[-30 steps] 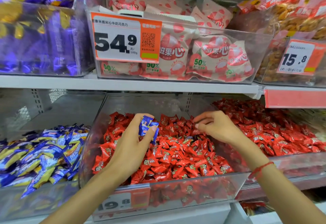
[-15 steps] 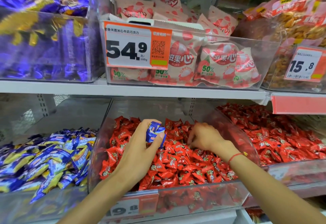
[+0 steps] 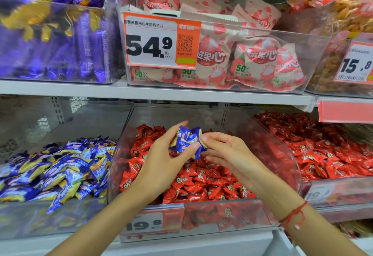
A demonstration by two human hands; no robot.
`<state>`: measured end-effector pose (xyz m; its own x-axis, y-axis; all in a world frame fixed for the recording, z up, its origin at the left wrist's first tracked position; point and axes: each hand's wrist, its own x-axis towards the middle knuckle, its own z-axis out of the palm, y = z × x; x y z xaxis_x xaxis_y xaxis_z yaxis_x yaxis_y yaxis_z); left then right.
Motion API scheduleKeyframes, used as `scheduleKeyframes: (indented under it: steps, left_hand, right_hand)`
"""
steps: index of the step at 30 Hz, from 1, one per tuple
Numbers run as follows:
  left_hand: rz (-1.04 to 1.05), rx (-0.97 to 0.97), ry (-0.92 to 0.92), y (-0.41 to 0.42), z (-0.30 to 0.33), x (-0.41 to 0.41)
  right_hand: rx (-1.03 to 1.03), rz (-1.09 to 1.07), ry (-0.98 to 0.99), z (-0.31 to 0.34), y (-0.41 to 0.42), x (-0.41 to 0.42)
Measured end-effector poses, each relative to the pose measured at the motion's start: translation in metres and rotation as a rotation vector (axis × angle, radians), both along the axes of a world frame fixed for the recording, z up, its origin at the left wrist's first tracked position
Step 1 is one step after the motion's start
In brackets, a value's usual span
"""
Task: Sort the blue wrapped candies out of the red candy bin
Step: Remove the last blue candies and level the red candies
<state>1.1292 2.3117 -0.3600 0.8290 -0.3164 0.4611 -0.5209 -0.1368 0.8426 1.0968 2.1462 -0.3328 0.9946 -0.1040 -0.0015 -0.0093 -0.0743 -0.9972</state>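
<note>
Head view: my left hand (image 3: 161,165) pinches crinkly blue foil-wrapped candies (image 3: 188,141), right hand (image 3: 230,155) fingertips pinching them too; clear plastic red candy bin (image 3: 201,219) below, drop-off pending.

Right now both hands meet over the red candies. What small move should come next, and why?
Probably carry the blue candies left to the blue candy bin. The left hand already grips a bunch of them above the red candy bin, and the right hand touches the bunch.
</note>
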Motion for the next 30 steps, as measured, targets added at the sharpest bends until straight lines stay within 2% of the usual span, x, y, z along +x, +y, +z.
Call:
scheduleKeyframes:
  steps: [4, 7, 10, 12, 17, 20, 27, 30]
  left_hand:
    - [-0.063, 0.036, 0.021, 0.001, 0.003, -0.005]
    - [-0.001, 0.094, -0.093, 0.005, 0.009, -0.009]
    - [0.111, 0.163, -0.21, 0.016, 0.021, -0.019]
    - [0.212, 0.204, -0.282, 0.034, 0.028, -0.027]
    - [0.552, 0.397, -0.428, 0.109, 0.026, -0.041]
    - [0.667, 0.478, -0.37, 0.145, 0.015, -0.032]
    - [0.487, 0.769, -0.097, 0.177, -0.003, -0.014]
    - [0.528, 0.741, -0.205, 0.163, 0.006, -0.019]
  right_hand:
    - [-0.021, -0.018, -0.095, -0.007, 0.0, -0.005]
    - [0.049, -0.057, -0.158, -0.01, 0.003, -0.008]
    - [0.059, 0.002, -0.106, -0.01, 0.003, -0.008]
    - [-0.103, 0.057, -0.086, -0.014, 0.001, -0.006]
    - [-0.728, 0.111, -0.258, -0.028, 0.0, -0.002]
    - [-0.955, 0.096, -0.339, -0.031, 0.006, -0.005]
    - [-1.002, 0.101, -0.359, -0.03, 0.008, -0.012]
    - [-0.993, 0.102, -0.352, -0.03, 0.009, -0.014]
